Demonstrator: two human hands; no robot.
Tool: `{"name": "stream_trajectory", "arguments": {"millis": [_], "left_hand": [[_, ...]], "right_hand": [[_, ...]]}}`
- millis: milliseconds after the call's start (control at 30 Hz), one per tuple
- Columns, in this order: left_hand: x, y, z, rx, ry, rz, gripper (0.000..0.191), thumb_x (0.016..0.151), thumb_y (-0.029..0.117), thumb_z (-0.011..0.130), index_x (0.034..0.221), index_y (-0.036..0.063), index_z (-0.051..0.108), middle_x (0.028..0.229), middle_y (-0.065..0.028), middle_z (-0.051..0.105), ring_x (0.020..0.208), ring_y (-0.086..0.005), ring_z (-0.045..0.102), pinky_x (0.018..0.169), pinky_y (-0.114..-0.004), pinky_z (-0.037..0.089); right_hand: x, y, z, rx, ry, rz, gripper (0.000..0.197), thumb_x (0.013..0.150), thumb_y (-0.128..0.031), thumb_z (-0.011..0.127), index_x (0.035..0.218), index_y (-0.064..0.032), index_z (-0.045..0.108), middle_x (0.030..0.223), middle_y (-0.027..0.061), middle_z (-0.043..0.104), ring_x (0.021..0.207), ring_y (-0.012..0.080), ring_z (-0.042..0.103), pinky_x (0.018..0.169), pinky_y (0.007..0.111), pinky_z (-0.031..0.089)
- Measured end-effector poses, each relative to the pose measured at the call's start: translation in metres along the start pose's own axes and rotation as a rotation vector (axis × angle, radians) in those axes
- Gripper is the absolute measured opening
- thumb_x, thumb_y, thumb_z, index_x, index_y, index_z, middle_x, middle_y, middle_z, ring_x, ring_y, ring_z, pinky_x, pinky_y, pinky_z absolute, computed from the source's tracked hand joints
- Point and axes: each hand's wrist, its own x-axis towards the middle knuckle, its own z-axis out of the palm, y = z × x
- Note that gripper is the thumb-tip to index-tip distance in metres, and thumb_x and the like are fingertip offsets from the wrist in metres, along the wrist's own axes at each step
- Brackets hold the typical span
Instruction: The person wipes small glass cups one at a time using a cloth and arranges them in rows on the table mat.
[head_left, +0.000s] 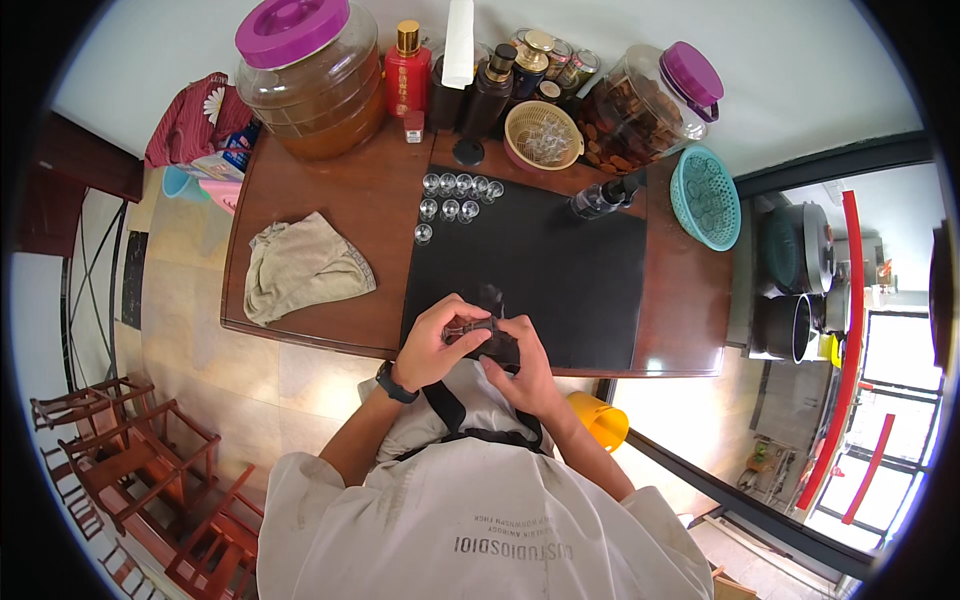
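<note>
Close to the table's front edge, my left hand (442, 341) grips a small clear stemmed glass (459, 331) lying sideways between thumb and fingers. My right hand (525, 364) is at the glass's other end, its index finger by the rim and its thumb lower and apart. Whether it grips the glass is unclear, as the fingers hide part of it. Both hands are over a black mat (525, 255). Small stemmed glasses (448, 184) stand in uneven rows at the mat's far left corner. A clear bottle with a black top (600, 198) is at its far right.
A folded beige towel (307, 268) lies left on the wooden table (345, 180). Behind are a beige basket (517, 120) of small glasses, bottles (407, 71), and two large purple-lidded jars (307, 82) (637, 97). A turquoise basket (679, 187) holds glasses. Wooden chairs (142, 450) stand lower left.
</note>
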Motion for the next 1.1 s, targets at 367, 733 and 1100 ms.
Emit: {"name": "stream_trajectory", "arguments": {"millis": [367,733,1100], "left_hand": [[0.005,0.009,-0.001,0.212,-0.130,0.094,0.026,0.079,0.004,0.071,0.102,0.0020,0.060,0.087,-0.0054,0.050,0.070,-0.0107,0.054,0.061,-0.022,0.045],[0.009,-0.002,0.005,-0.012,-0.079,-0.068,0.018,0.087,0.007,0.064,0.100,0.0018,0.052,0.084,-0.0036,0.053,0.064,-0.0078,0.053,0.056,-0.022,0.046],[0.007,0.000,-0.004,-0.168,-0.202,-0.299,0.023,0.089,0.017,0.064,0.088,0.0042,0.046,0.082,-0.0040,0.057,0.068,-0.0070,0.053,0.058,-0.022,0.044]], "right_hand": [[0.008,0.004,-0.025,0.089,-0.194,0.241,0.026,0.084,0.001,0.048,0.110,0.0020,0.050,0.092,0.0135,0.058,0.074,0.0222,0.057,0.068,0.032,0.046],[0.008,0.005,-0.027,0.089,-0.120,0.327,0.019,0.086,0.001,0.056,0.104,-0.0014,0.051,0.099,0.0126,0.061,0.087,0.0201,0.060,0.080,0.032,0.046],[0.000,0.009,-0.023,-0.016,-0.085,0.150,0.022,0.084,0.002,0.059,0.103,-0.0016,0.049,0.094,0.0124,0.060,0.084,0.0212,0.060,0.072,0.031,0.047]]}}
